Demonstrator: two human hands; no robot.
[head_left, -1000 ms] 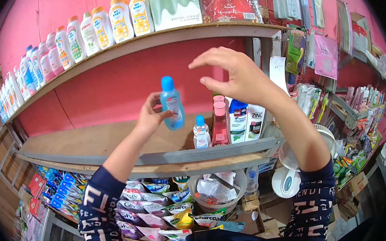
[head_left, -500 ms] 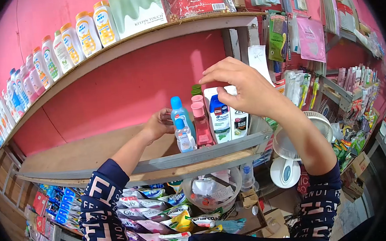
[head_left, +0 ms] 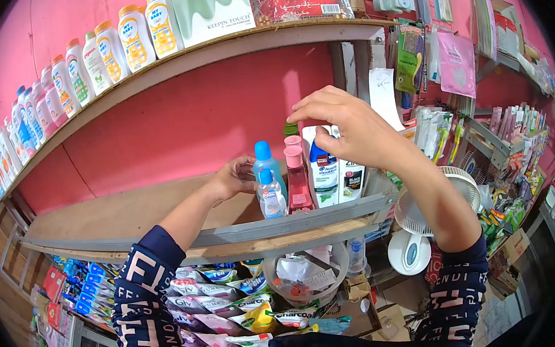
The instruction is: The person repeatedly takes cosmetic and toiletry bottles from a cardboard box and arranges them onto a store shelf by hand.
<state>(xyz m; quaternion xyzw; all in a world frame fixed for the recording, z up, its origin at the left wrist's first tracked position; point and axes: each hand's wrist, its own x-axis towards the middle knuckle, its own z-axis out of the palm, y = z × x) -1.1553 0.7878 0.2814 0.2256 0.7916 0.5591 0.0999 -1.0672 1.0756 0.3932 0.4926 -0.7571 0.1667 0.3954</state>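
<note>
My left hand (head_left: 235, 179) is cupped at the left side of a tall blue bottle (head_left: 273, 166), its fingertips at or very near it. A small clear bottle with a blue cap (head_left: 271, 202) stands in front. Two pink-capped bottles, the nearer a pink bottle (head_left: 298, 185), stand to the right, with green caps (head_left: 291, 129) behind. My right hand (head_left: 342, 119) is over a Head & Shoulders shampoo bottle (head_left: 325, 179), thumb and fingers apart; its thumb overlaps the blue cap, contact unclear. A white and black bottle (head_left: 352, 179) stands beside it.
These bottles stand at the right end of a shelf with a metal front edge (head_left: 275, 226). An upper shelf (head_left: 216, 51) carries baby-product bottles. Below are rows of toothpaste-like packs (head_left: 216, 305) and a clear bucket (head_left: 308, 272). A white fan (head_left: 419, 227) is at the right.
The camera view has shifted slightly, so the shelves and bottles appear a little further right. Both hands keep nearly the same pose beside and above the bottles.
</note>
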